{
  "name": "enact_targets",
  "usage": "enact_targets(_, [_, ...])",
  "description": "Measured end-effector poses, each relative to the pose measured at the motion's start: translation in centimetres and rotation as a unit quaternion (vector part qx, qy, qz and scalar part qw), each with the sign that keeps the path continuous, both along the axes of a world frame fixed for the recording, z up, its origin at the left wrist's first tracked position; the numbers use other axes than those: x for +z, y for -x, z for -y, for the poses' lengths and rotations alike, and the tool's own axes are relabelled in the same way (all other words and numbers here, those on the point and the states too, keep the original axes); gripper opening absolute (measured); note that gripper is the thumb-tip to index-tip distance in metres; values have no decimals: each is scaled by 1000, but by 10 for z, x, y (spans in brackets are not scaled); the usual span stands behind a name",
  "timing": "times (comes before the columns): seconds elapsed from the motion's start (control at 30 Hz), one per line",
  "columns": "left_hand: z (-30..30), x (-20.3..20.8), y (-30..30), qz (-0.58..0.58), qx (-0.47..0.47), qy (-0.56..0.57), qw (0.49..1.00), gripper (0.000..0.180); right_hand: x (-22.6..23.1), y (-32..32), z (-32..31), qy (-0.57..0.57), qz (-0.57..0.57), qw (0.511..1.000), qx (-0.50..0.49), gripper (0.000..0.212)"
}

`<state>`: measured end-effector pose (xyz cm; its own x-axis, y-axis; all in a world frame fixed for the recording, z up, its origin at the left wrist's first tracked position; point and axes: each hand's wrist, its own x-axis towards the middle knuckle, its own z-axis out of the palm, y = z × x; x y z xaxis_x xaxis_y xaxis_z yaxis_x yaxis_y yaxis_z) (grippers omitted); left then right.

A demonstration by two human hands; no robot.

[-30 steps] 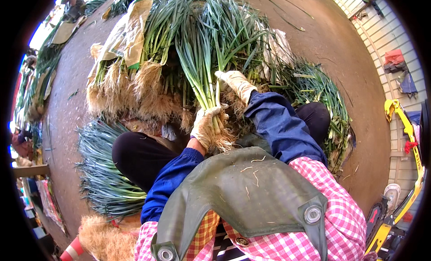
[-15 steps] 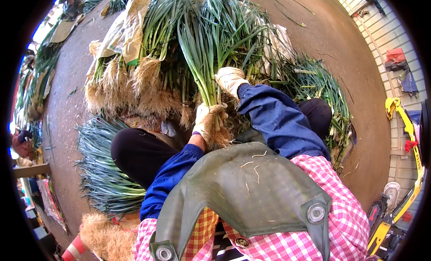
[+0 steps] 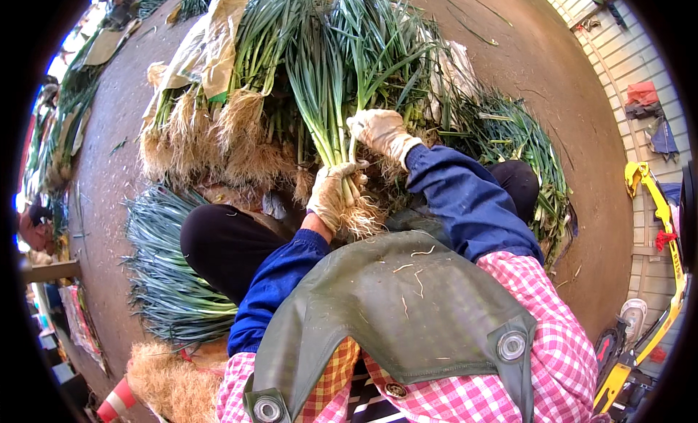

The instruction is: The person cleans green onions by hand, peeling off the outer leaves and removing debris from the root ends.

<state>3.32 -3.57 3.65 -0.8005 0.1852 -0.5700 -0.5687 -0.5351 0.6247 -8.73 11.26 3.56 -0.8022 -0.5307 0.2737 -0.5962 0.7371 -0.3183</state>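
My left hand (image 3: 331, 194), in a pale work glove, is wrapped round the lower stems of a small bunch of leeks (image 3: 329, 136). Their whitish roots (image 3: 362, 216) hang out below the fist toward my apron, and the green leaves point away from me. Just to the right of the bunch, my gloved right hand (image 3: 383, 134) has its fingers closed on a leek stalk at the bunch's edge. A pale strand runs from these fingers down to the left hand. The right fingertips are partly hidden.
Rooted leeks (image 3: 240, 121) lie in a large heap ahead, partly under a tan sheet (image 3: 222, 49). Cleaned leeks (image 3: 178, 267) are stacked by my left knee, above a pile of trimmed roots (image 3: 174, 379). Leafy scraps (image 3: 520, 139) lie right. A yellow metal frame (image 3: 672, 256) stands far right.
My right hand has shifted slightly right and toward me, with its wrist turned. The pale strand below it has come into view. My left hand still grips the bunch, its roots more exposed.
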Motion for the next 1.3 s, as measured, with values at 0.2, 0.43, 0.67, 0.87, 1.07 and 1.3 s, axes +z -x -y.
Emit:
enact_targets(0.2, [10, -58, -1, -57, 91, -110, 988, 23, 74, -85, 26, 228, 483, 838, 110, 15])
enact_targets(0.43, [6, -7, 2, -34, -2, -21, 999, 26, 44, -67, -57, -467, 289, 828, 114, 33])
enact_targets(0.67, [-4, -1, -1, -40, 35, -136, 989, 26, -12, -8, -19, 383, 700, 601, -35, 35])
enact_targets(0.87, [-4, -16, -2, -34, -7, -191, 981, 39, -26, -18, -5, 511, 571, 640, -47, 15])
enact_targets(1.07, [-9, 10, -8, 17, -51, -100, 994, 22, -4, -26, 3, 281, 482, 818, -140, 27])
enact_targets(1.3, [-13, -6, -8, -18, -19, -129, 991, 25, 4, -32, -3, 333, 527, 776, -100, 28])
